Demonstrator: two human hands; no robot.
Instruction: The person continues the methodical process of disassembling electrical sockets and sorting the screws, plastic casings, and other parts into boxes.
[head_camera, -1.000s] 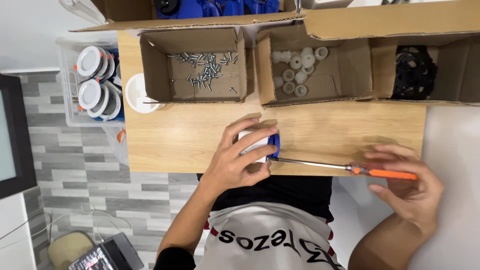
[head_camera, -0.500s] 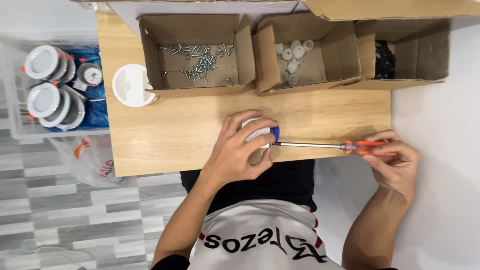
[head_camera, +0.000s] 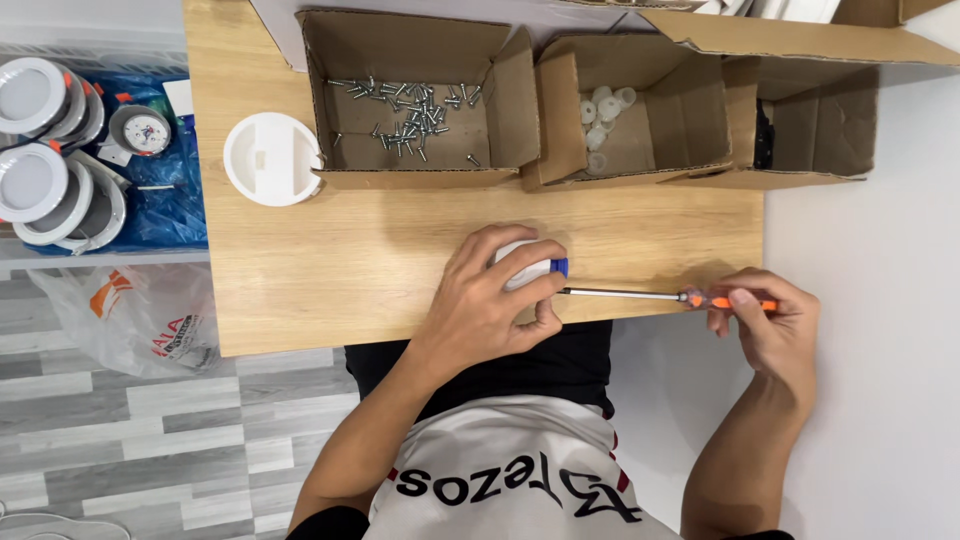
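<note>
A small white and blue part (head_camera: 535, 268) is lying near the front edge of the wooden table (head_camera: 330, 270), with the left hand (head_camera: 490, 300) curling its fingers tightly around it. The right hand (head_camera: 765, 320) is pinching the orange-handled screwdriver (head_camera: 665, 296), whose tip is touching the part.

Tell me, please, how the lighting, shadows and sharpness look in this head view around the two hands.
Head view: even, soft light, no glare; left hand casts a faint shadow on the wooden table; screwdriver and right hand sharp, no motion blur; box interiors shaded; the edges bend slightly.
</note>
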